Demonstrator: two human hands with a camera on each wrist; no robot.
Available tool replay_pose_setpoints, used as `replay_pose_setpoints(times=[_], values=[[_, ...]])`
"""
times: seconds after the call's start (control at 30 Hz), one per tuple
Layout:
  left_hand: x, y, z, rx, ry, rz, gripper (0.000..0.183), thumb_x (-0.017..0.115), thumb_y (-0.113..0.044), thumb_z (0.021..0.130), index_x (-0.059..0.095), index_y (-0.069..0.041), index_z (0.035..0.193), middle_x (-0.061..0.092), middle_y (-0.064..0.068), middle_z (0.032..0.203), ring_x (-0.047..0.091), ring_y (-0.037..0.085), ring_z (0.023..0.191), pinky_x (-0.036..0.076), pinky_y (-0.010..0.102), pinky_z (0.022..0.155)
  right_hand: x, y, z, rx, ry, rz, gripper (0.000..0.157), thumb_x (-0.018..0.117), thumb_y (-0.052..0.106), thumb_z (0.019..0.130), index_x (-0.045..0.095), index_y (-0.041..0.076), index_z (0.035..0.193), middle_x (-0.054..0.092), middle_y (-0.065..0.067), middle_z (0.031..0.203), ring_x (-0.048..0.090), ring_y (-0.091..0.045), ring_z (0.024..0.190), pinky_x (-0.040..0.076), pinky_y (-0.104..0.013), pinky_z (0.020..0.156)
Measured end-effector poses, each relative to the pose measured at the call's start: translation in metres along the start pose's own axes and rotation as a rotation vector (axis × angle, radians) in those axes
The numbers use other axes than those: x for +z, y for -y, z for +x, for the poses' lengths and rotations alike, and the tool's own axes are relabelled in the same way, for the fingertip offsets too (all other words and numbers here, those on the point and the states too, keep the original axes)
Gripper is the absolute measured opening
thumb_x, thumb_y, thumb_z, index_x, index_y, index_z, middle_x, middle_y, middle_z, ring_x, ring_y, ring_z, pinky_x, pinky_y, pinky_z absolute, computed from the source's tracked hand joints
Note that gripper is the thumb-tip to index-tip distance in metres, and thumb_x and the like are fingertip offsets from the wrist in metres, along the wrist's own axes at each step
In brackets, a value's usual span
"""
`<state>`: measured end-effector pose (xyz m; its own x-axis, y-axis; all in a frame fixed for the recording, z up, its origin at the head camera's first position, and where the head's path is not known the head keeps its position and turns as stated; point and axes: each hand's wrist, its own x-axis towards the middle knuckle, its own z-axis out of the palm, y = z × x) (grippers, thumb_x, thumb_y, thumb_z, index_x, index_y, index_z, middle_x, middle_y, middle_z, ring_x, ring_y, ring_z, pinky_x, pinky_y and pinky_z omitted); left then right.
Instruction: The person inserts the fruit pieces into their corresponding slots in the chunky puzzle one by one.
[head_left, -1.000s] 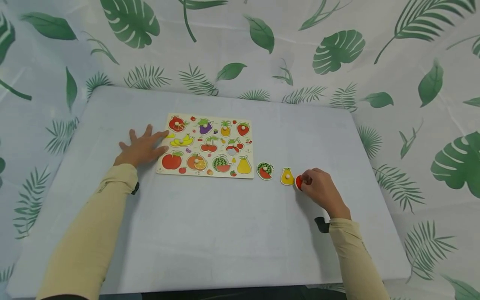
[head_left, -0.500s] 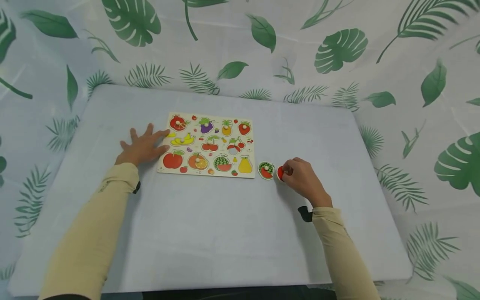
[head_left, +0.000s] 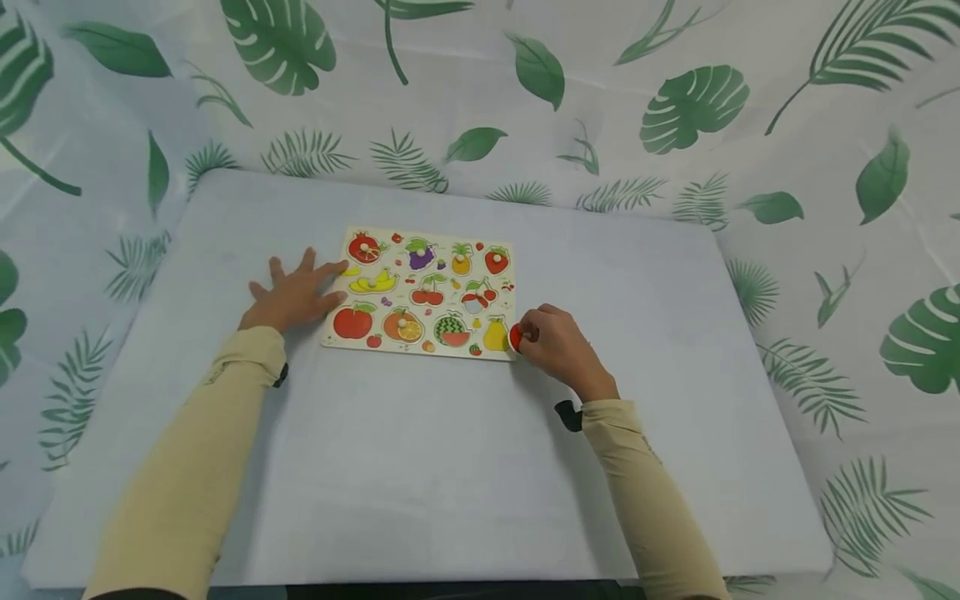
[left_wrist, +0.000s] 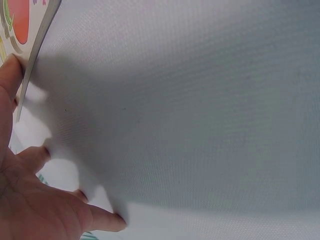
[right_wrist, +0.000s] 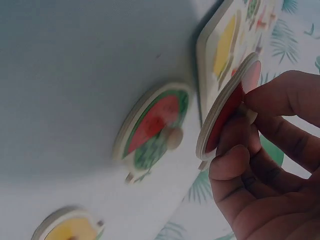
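A flat fruit puzzle board [head_left: 397,348] lies on the table. My left hand [head_left: 287,298] spreads its fingers at the board's left edge, thumb and a finger resting on it. Above the board's right edge, my right hand [head_left: 558,346] pinches the small knob of a red puzzle piece [right_wrist: 227,112]. That piece is tilted, its picture partly hidden by the fingers. Below it lie a watermelon puzzle piece [right_wrist: 157,117] with a round knob and a yellow puzzle piece [right_wrist: 70,230], partly out of frame. In the head view my right hand and forearm hide both loose pieces.
The white-covered table [head_left: 420,483] extends on all sides of the board. A leaf-printed curtain [head_left: 585,75] stands behind and beside it. On the board, some fruits such as the orange [head_left: 403,326] carry knobs.
My right hand has moved left with the red piece, passing over the pear and watermelon pieces to the board's right edge. My left hand has stayed at the board's left edge.
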<state>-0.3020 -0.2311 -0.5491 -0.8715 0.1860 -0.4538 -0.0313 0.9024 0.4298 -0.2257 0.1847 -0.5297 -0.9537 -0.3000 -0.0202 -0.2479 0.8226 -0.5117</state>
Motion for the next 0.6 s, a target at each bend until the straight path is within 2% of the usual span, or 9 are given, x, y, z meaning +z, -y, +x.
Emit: replay_pose_setpoints(times=[0.27,0.6], values=[[0.003,0.001,0.0,-0.019,-0.007,-0.006,0.074,0.056,-0.044,0.109,0.022,-0.025,0.173,-0.013,0.027,0.175,-0.025,0.07,0.146,-0.01,0.09,0.106,0.014,0.018,0.019,-0.087,0.007,0.018,0.008,0.072,-0.003,0.091,0.076,-0.003,0.098,0.065,-0.01,0.091,0.06,-0.024,0.083,0.055,-0.034,0.071],[-0.001,-0.003,0.0,-0.019,-0.003,-0.001,0.073,0.056,-0.044,0.11,0.023,-0.025,0.173,-0.012,0.026,0.175,-0.026,0.069,0.147,-0.01,0.09,0.106,0.027,0.047,0.043,-0.144,0.03,0.036,0.008,0.072,-0.001,0.093,0.075,-0.003,0.101,0.066,-0.011,0.093,0.059,-0.025,0.086,0.054,-0.035,0.074]])
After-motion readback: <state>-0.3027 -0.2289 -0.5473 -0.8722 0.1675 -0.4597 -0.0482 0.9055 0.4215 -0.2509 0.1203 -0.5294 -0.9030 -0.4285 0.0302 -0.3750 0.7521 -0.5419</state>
